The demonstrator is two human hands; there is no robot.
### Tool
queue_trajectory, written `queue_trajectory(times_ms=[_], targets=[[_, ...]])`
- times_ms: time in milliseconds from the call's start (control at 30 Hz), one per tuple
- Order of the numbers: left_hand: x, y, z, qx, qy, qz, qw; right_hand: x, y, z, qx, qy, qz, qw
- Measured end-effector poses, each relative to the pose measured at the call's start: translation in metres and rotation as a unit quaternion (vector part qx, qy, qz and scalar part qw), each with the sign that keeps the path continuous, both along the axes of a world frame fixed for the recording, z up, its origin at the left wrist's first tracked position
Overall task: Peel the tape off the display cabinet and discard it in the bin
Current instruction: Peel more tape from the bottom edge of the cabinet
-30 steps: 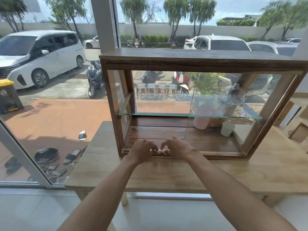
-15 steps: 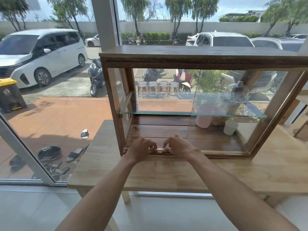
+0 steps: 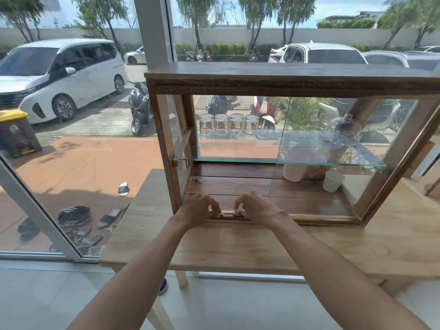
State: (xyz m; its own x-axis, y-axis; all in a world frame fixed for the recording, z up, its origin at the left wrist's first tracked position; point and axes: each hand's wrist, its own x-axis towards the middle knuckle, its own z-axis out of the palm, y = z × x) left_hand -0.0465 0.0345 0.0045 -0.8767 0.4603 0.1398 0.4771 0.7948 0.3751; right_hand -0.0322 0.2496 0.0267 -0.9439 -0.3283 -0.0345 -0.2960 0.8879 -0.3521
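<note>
Left hand (image 3: 200, 209) and right hand (image 3: 256, 208) side by side at the bottom front rail of a display cabinet (image 3: 285, 78), fingers curled down, each pinching one end of a short pale strip of tape (image 3: 228, 212) lying along the rail between them. Both bare forearms reaching in from the lower edge of the view.

Wooden frame with glass panes, standing on a light wooden tabletop (image 3: 238, 248). Inside, a glass shelf (image 3: 238, 160) across the middle. On the shelf's left part, four clear glasses (image 3: 229, 124) in a row, just beside one another. On its right part, a glass dome (image 3: 342, 129) over a dark stand. Below the shelf, on the dark wooden floor of the cabinet, a pink cup (image 3: 294, 171) and, nearer the right side, a small white cup (image 3: 332, 180).

Behind the cabinet, a large window. Outside, a white van (image 3: 59, 75) parked at left, a dark scooter (image 3: 140, 106) near the window frame, other parked cars at right, trees along a wall. At far left outside, a dark bin with a yellow lid (image 3: 14, 132). Shoes and sandals (image 3: 76, 215) scattered on the reddish paving near the glass.
</note>
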Motion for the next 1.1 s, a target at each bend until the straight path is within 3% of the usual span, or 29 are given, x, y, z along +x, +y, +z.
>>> queue_trajectory(times_ms=[233,467,633,800,1100], targets=[[-0.009,-0.003,-0.002,0.027,-0.006,-0.012,1.0,0.002,0.001,0.0,-0.009,-0.006,-0.006,1.0],[-0.01,-0.016,-0.006,0.091,-0.039,0.05,0.994,0.0,0.003,-0.001,-0.061,-0.015,-0.018,0.998],[0.002,-0.021,0.006,0.196,-0.091,0.088,0.972,0.001,-0.006,0.003,-0.124,-0.034,-0.028,0.991],[0.024,-0.035,0.01,0.242,-0.093,0.106,0.96,0.004,-0.022,0.003,-0.205,-0.092,-0.041,0.974],[0.088,-0.117,0.002,0.274,-0.101,0.195,0.936,0.031,-0.091,0.007,-0.249,-0.145,0.017,0.957]])
